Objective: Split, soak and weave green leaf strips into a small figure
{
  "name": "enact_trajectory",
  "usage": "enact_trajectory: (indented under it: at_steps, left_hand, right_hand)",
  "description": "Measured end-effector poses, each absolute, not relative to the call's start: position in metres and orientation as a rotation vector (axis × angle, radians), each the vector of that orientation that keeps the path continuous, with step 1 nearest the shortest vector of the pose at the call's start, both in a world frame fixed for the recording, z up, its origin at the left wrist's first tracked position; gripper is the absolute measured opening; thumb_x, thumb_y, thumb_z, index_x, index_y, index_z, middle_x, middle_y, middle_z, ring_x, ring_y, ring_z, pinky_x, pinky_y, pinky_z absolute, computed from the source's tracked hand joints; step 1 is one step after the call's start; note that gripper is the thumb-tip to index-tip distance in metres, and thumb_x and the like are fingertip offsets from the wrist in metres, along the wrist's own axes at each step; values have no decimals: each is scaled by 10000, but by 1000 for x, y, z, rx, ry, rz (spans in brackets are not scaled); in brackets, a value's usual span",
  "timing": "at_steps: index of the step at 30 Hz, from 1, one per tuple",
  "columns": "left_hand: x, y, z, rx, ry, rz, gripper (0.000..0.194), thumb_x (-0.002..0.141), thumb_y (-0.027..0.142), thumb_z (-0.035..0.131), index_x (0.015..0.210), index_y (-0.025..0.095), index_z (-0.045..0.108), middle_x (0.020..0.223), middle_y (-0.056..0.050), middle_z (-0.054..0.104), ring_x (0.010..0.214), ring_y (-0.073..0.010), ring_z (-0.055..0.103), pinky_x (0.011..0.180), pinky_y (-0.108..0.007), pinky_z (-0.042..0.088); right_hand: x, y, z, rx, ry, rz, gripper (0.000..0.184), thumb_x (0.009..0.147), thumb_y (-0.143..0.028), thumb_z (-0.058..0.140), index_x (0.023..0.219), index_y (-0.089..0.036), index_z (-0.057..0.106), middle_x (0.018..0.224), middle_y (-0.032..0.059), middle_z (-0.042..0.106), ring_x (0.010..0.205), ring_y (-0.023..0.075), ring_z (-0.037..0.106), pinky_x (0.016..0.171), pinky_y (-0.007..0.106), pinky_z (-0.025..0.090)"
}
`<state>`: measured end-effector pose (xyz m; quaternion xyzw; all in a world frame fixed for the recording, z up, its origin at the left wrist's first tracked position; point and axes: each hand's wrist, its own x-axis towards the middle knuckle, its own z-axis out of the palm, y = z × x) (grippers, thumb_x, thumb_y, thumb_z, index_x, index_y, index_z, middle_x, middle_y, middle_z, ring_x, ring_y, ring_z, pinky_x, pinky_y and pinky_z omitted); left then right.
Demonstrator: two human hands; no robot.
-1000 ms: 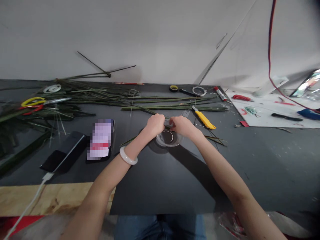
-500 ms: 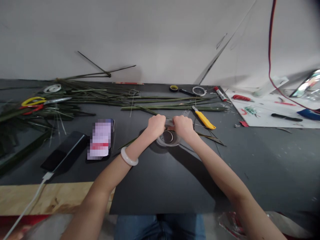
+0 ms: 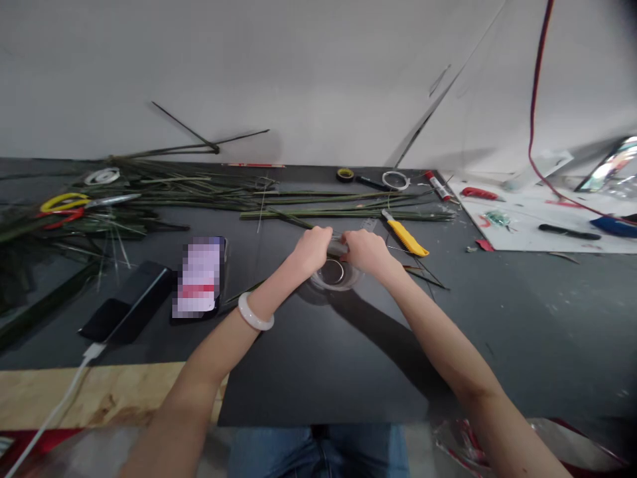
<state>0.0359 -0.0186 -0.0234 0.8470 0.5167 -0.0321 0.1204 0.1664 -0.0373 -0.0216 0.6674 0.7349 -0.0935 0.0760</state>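
Observation:
My left hand (image 3: 313,249) and my right hand (image 3: 365,249) are close together over a clear round bowl (image 3: 338,285) on the dark tabletop. Both have their fingers curled. A thin green plant strip (image 3: 241,295) passes beneath my left forearm and seems to run between the hands. My fingertips point away and are partly hidden, so the grip itself shows poorly. A round ring shape (image 3: 332,271) shows inside the bowl. Right of my right hand lies a yellow utility knife (image 3: 407,237), with a clear ruler (image 3: 368,226) behind the hand.
Long green strips (image 3: 199,192) lie along the back. Scissors (image 3: 74,207) rest on them at left. A lit phone (image 3: 198,275) and a dark cabled device (image 3: 129,302) lie left. A white board (image 3: 527,229) with tools is at right. A tape roll (image 3: 345,174) sits near the wall.
The strip's left end reaches slightly farther left, and less of it shows right of my right hand. My hands stay over the bowl; my right fingers have shifted a little.

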Motion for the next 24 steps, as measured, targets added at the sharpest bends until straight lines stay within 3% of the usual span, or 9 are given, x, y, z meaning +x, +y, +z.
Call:
enact_trajectory:
  at_steps: [7,13,24]
  left_hand:
    - [38,-19,-30,2471,1556,-101,212,845,57,468,1006,103,599,1012,-186,656,990,-293,650,787,-334,504]
    - [39,-21,-27,2498,1531,-84,271,829,12,428,1047,77,574,991,-199,663,978,-312,656,778,-370,513]
    - [41,-20,-26,2473,1551,-52,250,795,105,591,1045,99,592,1029,-170,662,983,-295,649,786,-342,513]
  right_hand:
    - [172,-44,-9,1999,2146,-186,324,812,-243,598,1115,-136,641,1057,157,687,1004,318,651,791,378,510]
    - [167,-42,-14,2027,2109,-117,242,832,-211,586,1023,-88,673,1006,206,691,971,304,666,779,341,515]
    - [153,-41,-23,2140,2047,-72,276,861,-309,595,981,-76,685,995,220,690,952,306,673,742,331,521]
